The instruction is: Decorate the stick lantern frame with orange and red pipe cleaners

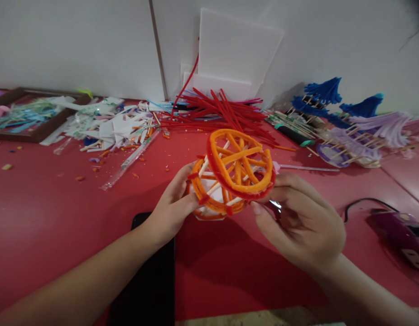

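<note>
An orange and red pipe-cleaner model [241, 158] with pale wooden sticks is held tilted above the red table. Its top is a spoked ring edged in red, over a lower orange ring and a white base [212, 192]. My left hand [173, 203] grips the lower ring from the left, thumb in front. At the right edge of the top ring, my right hand [301, 217] has its thumb and fingers closed on the rim. A small shiny metallic piece [276, 206] shows between the right fingers, too little of it visible to name.
Red pipe cleaners [226, 111] lie in a heap at the back. White scraps [117, 127] and a brown tray [39, 131] are at left. Blue and lilac models [362, 131] stand at right, near a purple device [399, 235]. A black flat object [148, 280] lies below.
</note>
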### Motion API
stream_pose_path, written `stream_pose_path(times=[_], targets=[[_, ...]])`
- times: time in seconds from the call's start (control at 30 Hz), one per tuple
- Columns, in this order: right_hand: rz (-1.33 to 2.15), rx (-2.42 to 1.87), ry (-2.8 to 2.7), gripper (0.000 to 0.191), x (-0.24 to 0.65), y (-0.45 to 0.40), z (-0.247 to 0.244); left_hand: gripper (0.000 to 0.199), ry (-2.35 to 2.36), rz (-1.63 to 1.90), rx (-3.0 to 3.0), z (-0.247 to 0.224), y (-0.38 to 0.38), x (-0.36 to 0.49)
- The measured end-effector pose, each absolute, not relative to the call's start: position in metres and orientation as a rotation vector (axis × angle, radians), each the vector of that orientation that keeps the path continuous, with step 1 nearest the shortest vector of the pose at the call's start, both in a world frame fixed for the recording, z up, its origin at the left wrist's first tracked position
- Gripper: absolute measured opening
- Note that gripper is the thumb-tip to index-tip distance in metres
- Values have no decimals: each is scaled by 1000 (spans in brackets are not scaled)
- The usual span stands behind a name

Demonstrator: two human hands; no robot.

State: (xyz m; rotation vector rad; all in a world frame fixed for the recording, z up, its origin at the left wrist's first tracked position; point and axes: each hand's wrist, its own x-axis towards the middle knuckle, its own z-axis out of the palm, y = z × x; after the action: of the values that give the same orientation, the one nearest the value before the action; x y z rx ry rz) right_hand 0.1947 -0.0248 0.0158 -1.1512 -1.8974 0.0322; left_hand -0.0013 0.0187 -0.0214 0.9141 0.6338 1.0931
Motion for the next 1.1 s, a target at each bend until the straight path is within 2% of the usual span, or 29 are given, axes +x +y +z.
stream_pose_path(times=[0.3, 0.47, 0.73, 0.9, 1.0, 1.1], targets=[[43, -1133, -1958, 13, 198, -23, 14, 49, 579, 1074, 940, -21, 19, -1], [-29, -1123, -2010, 15, 200, -23, 15, 46, 570, 1061, 960, -23, 19, -2], [-14, -1140, -2061, 10, 200, -25, 15, 46, 614, 1058, 907, -20, 19, 0], [-15, -1160, -1957, 9, 200, -25, 16, 33, 654, 1099, 833, -17, 20, 3], [-35, -1303, -1801, 9, 218, -17, 14, 28, 837, 1199, 750, -15, 28, -3], [-102, -1709, -1735, 12, 248, -1, 7, 35, 1023, 1310, 757, -12, 44, -13]])
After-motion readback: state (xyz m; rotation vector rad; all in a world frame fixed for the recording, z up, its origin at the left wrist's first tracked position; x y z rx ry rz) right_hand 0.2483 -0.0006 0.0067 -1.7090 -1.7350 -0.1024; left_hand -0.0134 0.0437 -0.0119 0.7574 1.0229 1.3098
